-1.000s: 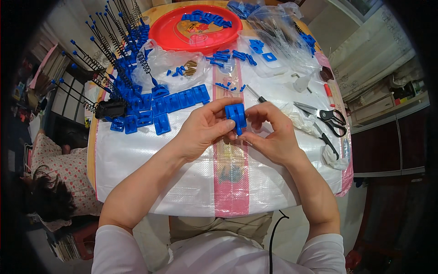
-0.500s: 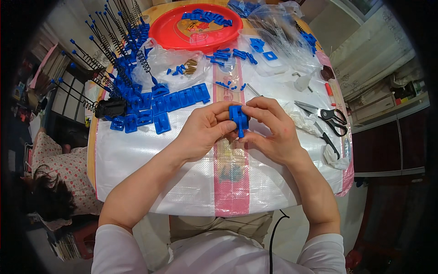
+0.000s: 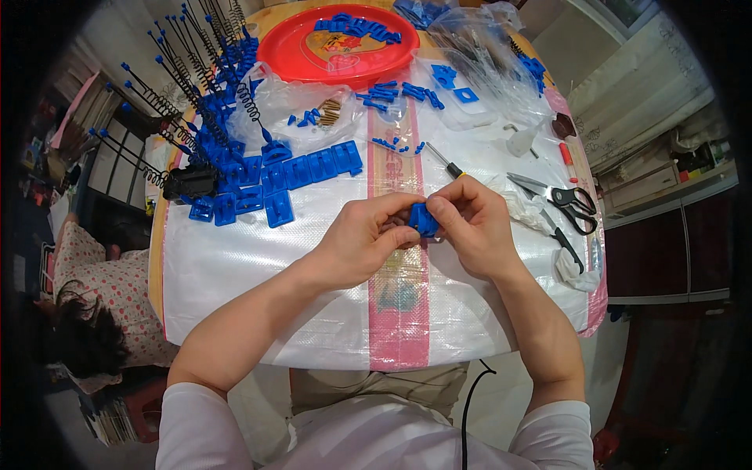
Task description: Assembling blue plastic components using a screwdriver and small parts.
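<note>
A small blue plastic part (image 3: 423, 221) is pinched between both hands above the middle of the table. My left hand (image 3: 368, 235) closes thumb and fingers on its left side. From the right, my right hand (image 3: 475, 223) grips it with the thumb across its upper edge. Fingers cover much of the part, so its full shape is hidden. Just beyond my right hand lies a screwdriver (image 3: 446, 160). Rows of blue plastic bases (image 3: 298, 174) lie to the left. Tiny blue pieces (image 3: 398, 146) and blue sticks (image 3: 380, 96) lie farther out.
Black springs with blue tips (image 3: 176, 74) stand at the far left. A red basin (image 3: 274, 63) with blue parts is at the back. Scissors (image 3: 576, 200), a black-handled tool (image 3: 565, 247) and crumpled tissue (image 3: 576, 274) lie right. Brass pieces (image 3: 329, 112) rest on a plastic bag.
The blue part has turned between my hands and moved slightly right and down. My right thumb has come up onto it. The screwdriver's handle, hidden before, now shows.
</note>
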The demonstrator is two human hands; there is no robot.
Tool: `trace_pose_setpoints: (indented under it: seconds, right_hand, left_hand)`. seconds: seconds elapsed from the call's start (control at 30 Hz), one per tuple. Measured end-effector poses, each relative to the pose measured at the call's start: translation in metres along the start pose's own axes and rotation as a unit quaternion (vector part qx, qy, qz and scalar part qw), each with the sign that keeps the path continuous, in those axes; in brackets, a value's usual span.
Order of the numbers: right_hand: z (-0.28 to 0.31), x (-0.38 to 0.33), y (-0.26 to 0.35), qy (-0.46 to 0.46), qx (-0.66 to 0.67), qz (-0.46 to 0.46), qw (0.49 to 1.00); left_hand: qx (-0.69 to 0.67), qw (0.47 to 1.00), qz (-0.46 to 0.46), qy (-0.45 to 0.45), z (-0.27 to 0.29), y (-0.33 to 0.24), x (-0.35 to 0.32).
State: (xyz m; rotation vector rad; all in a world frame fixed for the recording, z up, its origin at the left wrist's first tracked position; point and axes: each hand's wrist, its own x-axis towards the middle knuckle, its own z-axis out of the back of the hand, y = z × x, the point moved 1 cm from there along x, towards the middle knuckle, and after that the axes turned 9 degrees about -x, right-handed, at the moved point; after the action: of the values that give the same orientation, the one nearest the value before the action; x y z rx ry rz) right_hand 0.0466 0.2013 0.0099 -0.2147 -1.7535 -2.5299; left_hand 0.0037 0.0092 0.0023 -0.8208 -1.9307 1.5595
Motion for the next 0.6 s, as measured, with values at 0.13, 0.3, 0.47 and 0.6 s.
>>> trace_pose_setpoints:
  seconds: [0.13, 0.3, 0.47, 0.6]
  right_hand:
    - [0.0036, 0.0029, -0.0051, 0.025, 0.047, -0.026, 0.998]
    - [0.0058, 0.0029, -0.003, 0.021, 0.055, -0.02, 0.998]
    - [0.0014, 0.0034, 0.0029, 0.016, 0.081, -0.006, 0.997]
    - [-0.0013, 0.0027, 0.0037, 0.029, 0.075, 0.016, 0.997]
  left_hand:
    - [-0.072, 0.997, 0.011, -0.037, 0.0033, 0.0035, 0.0005]
    - [-0.115, 0.992, -0.013, -0.042, 0.002, 0.0043, 0.0032]
    - [-0.143, 0.988, -0.014, -0.053, 0.0064, 0.0033, 0.0045]
    - [-0.179, 0.983, 0.008, -0.049, 0.0085, -0.0007, 0.0015]
